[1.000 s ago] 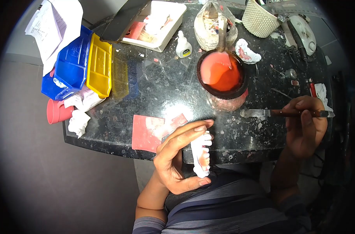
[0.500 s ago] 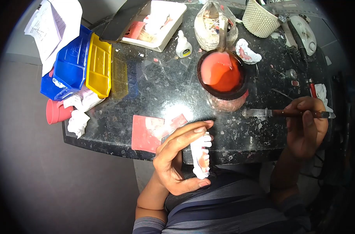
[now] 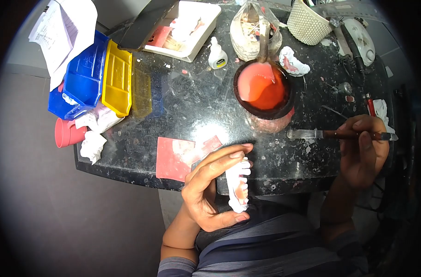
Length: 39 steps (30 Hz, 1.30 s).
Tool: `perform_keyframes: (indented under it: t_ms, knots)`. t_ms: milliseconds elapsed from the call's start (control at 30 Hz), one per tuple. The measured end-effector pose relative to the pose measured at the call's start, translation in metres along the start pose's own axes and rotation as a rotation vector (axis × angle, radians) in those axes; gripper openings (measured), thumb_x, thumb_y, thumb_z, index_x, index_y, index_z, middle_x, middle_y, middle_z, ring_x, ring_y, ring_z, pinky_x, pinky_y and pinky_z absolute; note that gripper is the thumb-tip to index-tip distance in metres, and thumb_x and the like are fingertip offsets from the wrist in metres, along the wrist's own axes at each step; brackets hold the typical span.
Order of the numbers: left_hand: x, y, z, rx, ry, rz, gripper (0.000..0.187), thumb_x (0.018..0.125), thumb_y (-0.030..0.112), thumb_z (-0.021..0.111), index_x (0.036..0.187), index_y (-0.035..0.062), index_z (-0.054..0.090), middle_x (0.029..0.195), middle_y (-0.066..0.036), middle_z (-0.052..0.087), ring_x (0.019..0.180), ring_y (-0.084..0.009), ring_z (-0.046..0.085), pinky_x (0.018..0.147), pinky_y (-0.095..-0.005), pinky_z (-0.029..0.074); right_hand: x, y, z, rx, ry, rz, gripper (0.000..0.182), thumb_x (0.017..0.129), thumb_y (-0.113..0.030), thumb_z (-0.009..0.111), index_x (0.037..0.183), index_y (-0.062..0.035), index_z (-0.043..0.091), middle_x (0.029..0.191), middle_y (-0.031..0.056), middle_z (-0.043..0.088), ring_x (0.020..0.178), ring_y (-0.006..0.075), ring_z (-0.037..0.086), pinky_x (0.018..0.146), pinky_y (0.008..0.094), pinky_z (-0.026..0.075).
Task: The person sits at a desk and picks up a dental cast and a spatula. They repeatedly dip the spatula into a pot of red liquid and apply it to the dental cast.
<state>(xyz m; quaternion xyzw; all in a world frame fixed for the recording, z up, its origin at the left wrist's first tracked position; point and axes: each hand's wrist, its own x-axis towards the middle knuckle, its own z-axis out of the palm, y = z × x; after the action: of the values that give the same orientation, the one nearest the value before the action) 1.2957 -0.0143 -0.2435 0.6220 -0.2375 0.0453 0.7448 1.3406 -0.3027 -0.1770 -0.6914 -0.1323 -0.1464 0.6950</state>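
Observation:
My left hand (image 3: pixel 203 184) is closed around a white dental cast (image 3: pixel 238 187), fingers at its upper end and thumb at its lower end. White teeth and a patch of pink wax show along the cast's right side. On the right, my right hand (image 3: pixel 364 150) grips a wax knife (image 3: pixel 335 134) by its brown handle, the wide metal blade pointing left. Beyond the hands, a round dark pan (image 3: pixel 244 105) holds melted red wax (image 3: pixel 266 85). Pink wax sheets (image 3: pixel 173 158) lie on the table just left of the cast.
The black table (image 3: pixel 173 101) carries a white tray (image 3: pixel 192 54), a small white bottle (image 3: pixel 217 54), a plastic bag (image 3: pixel 250 39) and another cast (image 3: pixel 294 62). Blue (image 3: pixel 85 69) and yellow bins (image 3: pixel 117 78) stand at left beside a red cup (image 3: pixel 69 133). A woven basket (image 3: pixel 307 23) is far right.

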Motion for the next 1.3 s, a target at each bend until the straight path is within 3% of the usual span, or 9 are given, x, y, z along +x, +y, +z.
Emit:
perform_keyframes:
  t_ms: [633,1300]
  knots:
    - [0.0014,-0.0017,0.0007,-0.01,0.005,0.025,0.087,0.068,0.029,0.089,0.137,-0.0072,0.049,0.13,-0.037,0.054,0.122,-0.0418,0.058,0.095,-0.0513,0.053,-0.0005,0.0007,0.005,-0.022,0.018,0.013,0.025,0.097,-0.018,0.059,0.103,0.0068,0.056,0.087,0.0249,0.067,0.06,0.0114,0.055,0.052,0.021,0.04]
    - [0.0005,-0.002,0.0004,-0.006,0.006,0.014,0.088,0.067,0.03,0.089,0.137,-0.0064,0.05,0.129,-0.037,0.054,0.12,-0.0417,0.059,0.094,-0.0508,0.053,-0.0003,0.0004,0.0036,-0.021,0.018,0.004,0.026,0.097,-0.018,0.058,0.103,0.0072,0.055,0.088,0.0263,0.067,0.06,0.0118,0.055,0.052,0.0212,0.041]
